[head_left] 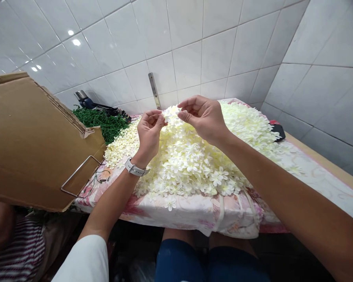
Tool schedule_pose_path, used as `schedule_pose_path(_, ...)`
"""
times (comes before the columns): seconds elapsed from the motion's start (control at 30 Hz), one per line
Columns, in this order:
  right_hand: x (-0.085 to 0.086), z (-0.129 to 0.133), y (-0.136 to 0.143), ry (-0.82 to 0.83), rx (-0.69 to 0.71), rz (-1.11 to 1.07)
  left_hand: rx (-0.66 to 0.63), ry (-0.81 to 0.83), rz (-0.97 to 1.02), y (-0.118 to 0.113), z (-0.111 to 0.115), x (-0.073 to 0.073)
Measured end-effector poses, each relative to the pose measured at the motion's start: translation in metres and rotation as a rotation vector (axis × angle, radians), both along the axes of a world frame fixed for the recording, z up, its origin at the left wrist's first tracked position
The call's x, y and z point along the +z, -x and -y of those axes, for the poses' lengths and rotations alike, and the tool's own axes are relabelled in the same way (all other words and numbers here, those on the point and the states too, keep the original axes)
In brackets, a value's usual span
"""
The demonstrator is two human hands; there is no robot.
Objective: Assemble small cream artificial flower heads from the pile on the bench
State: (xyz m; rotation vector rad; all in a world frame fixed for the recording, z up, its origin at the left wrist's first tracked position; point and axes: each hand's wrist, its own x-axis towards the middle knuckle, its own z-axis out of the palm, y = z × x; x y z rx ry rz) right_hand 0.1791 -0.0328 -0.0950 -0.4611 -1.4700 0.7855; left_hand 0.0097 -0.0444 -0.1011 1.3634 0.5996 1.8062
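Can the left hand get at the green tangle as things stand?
Probably yes: between the left hand and the green tangle I see only low cream pieces; the cardboard stands left, not between.

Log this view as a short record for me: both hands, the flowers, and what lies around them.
Left hand: fingertips drawn together at white petals; exact grip unclear
Right hand: thumb and forefinger at white petals; exact grip unclear
Centre: heaped white flowers
Surface: floral-patterned cloth
Left side: small cream pieces, green strands, cardboard
Right side: black object, partly hidden
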Motion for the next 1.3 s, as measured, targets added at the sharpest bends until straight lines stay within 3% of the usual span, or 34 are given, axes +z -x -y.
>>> schedule_pose_path(0.23,-0.004,0.000,0.000,-0.257,-0.301,0.206,0.012,-0.076,-0.107,-0.001,-0.001,-0.005)
schedule_pose_path(0.33,-0.006,0.001,0.002,-0.357,-0.342,0.294,0.053,-0.128,-0.150,-0.001,-0.001,-0.005)
schedule_pose_path(0.43,-0.005,0.004,0.004,-0.358,-0.295,0.282,0.123,-0.174,-0.202,-0.002,0.001,-0.005)
schedule_pose_path(0.7,0.003,0.009,0.002,-0.175,-0.178,0.154,0.251,-0.259,-0.231,-0.004,0.005,-0.004)
schedule_pose_path(0.9,0.002,0.009,0.005,-0.058,-0.014,0.034,0.214,-0.292,-0.275,-0.004,0.004,-0.005)
schedule_pose_path(1.3,0.002,0.005,0.005,-0.003,0.089,-0.065,0.024,-0.112,-0.173,-0.002,0.004,0.001)
